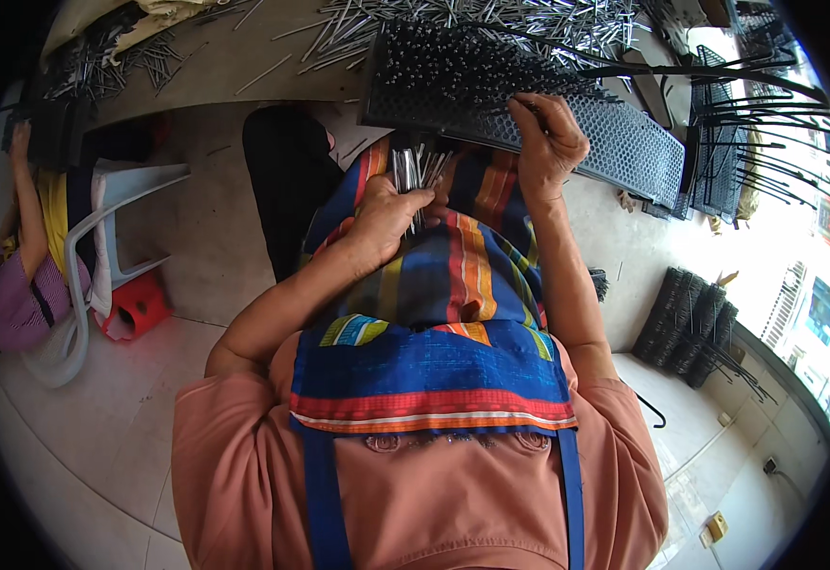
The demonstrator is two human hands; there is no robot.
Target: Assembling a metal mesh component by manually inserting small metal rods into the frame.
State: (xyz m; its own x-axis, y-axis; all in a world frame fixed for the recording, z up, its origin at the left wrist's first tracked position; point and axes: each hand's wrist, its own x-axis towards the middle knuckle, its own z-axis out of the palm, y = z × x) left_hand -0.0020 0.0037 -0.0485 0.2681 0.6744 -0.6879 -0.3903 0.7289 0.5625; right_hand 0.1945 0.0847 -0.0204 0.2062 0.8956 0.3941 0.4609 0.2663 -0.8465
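Note:
My left hand (384, 216) is closed around a bundle of thin silvery metal rods (409, 171), held upright over my lap, with their tips fanning out at the top. My right hand (553, 142) is raised at the front edge of a long dark perforated rack (629, 142), its fingertips pinched together. Whatever those fingers hold, if anything, is too small to make out. Many dark rods (462, 76) stand close together in the rack's holes on its left and middle part. Toward the right end, the holes show bare.
A heap of loose metal rods (567, 27) covers the table (235, 66) behind the rack. Black hooked wire racks (719, 142) stand at right, with dark bundles (686, 328) on the floor. At left, another person (26, 266) sits by a pale plastic chair (83, 256) and red stool (137, 309).

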